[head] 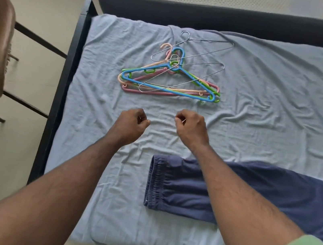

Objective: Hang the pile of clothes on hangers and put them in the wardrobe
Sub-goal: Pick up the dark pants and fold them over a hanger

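Head: both fists curled (empty) above sheet [88, 153], hangers [170, 79] beyond.

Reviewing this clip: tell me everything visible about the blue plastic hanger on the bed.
The blue hanger looks like smooth plastic, with a closed loop-like hook at the top, two sloping shoulders and a straight bottom bar with small notched ends. It lies flat on the pale blue sheet, hook pointing away from the person, in a heap of hangers. A wire hanger crosses over it; pink, peach and green ones lie beneath. Neither hand touches it.
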Tool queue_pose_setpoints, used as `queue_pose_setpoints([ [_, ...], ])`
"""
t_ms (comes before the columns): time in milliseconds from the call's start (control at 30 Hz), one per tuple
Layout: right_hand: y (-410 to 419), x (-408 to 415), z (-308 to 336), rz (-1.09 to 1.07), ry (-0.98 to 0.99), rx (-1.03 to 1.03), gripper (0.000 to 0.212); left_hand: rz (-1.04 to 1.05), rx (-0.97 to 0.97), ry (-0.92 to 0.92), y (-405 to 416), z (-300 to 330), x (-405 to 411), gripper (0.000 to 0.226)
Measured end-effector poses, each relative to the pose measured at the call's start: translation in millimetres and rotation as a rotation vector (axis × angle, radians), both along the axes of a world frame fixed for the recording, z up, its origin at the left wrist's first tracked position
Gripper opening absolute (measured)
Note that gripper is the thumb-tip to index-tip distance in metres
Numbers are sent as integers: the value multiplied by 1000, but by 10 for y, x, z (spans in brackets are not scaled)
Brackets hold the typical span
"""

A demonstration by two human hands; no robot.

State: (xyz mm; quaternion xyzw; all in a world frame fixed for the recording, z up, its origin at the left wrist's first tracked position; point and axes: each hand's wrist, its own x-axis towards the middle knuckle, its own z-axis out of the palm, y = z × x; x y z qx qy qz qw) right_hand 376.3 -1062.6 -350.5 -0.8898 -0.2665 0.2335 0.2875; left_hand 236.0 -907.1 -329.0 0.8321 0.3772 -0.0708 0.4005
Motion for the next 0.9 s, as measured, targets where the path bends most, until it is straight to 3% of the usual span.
queue_pose_setpoints([
  [300, 79, 951, -418, 159, -41, -132, 18, 91, -26, 11, 204, -242, 535, 25],
  [633, 1005, 1343, -673, 522, -35, -459, 75, 106, -49, 47, 479, -432, 762, 27],
  [733, 1094, 1320, -712, 588, -140, -542, 57, 81, -28, 95, 482, -474, 748, 24],
  [833, 1007, 1263, -704, 536, -343, -389, 32, 79, -4, 95, 476, -512, 762, 16],
  [900, 896, 1175, -700, 482, -355, -268, 22, 90, 40, 46, 489, -537, 778, 12],
])
